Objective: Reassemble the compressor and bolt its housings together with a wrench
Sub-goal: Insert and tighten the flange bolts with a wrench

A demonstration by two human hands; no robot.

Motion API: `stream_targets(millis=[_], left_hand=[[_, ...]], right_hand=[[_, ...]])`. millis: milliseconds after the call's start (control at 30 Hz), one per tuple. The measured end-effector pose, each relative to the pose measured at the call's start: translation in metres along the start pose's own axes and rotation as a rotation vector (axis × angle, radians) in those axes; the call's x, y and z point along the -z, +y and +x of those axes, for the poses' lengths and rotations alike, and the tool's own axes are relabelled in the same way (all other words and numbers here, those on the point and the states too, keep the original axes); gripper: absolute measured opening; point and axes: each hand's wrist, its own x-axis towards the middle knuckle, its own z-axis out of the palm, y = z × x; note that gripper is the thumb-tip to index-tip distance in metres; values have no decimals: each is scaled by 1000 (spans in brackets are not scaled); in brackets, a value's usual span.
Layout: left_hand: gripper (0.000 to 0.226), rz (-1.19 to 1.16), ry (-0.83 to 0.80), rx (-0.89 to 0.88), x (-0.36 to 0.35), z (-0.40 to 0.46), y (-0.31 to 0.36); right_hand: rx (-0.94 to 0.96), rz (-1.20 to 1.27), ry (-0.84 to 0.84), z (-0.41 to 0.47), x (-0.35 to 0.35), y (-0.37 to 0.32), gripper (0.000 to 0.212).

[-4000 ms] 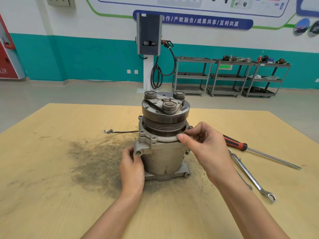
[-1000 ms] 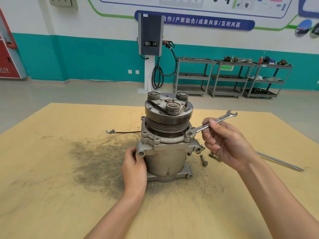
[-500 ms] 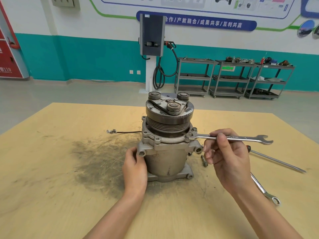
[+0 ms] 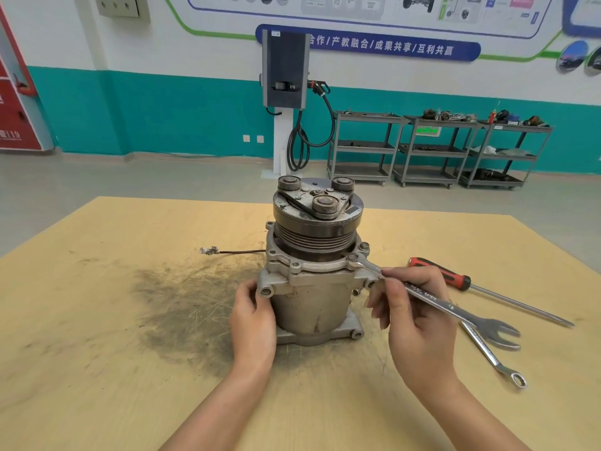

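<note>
**Wrench set on compressor flange bolt**

Compressor [image 4: 313,271] stands upright mid-table [image 4: 97,369], beside a dark smudge. The left hand [image 4: 253,323] grips its body low on the left. The right hand [image 4: 413,317] pinches a wrench [image 4: 432,302], ring end on a flange bolt [image 4: 353,257]. A second wrench [image 4: 491,356] and screwdriver [image 4: 455,279] lie right, well inside the table edge.
</note>
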Motion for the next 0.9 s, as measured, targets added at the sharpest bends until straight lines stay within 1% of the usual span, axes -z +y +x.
stream_targets(millis=[67,167,233,400,467,500,567,700,767,833,900], left_hand=[[24,-4,-2,6,0,0,0],[22,-6,1,13,-1,0,-1],[19,-8,1,14,-1,1,-1],[17,-7,3,10,0,0,-1],[17,-3,0,17,0,1,-1],[18,0,-3,18,0,1,-1],[19,0,-3,15,0,1,-1],[17,1,3,9,0,1,-2],[17,5,2,7,0,1,-2],[18,10,2,7,0,1,-2],[18,11,3,7,0,1,-1]], right_hand=[[-71,75,14,2,0,-1,18],[-206,211,9,7,4,-1,10],[-293,295,-9,11,7,2,19],[-496,446,-42,19,16,6,17],[-522,458,-53,20,18,7,17],[-504,447,-57,20,18,7,16],[-409,364,-56,18,16,5,16],[-137,98,-40,9,10,1,7],[-29,-33,-51,4,7,1,10],[35,-143,-76,0,5,1,11],[57,-195,-81,-2,4,1,8]])
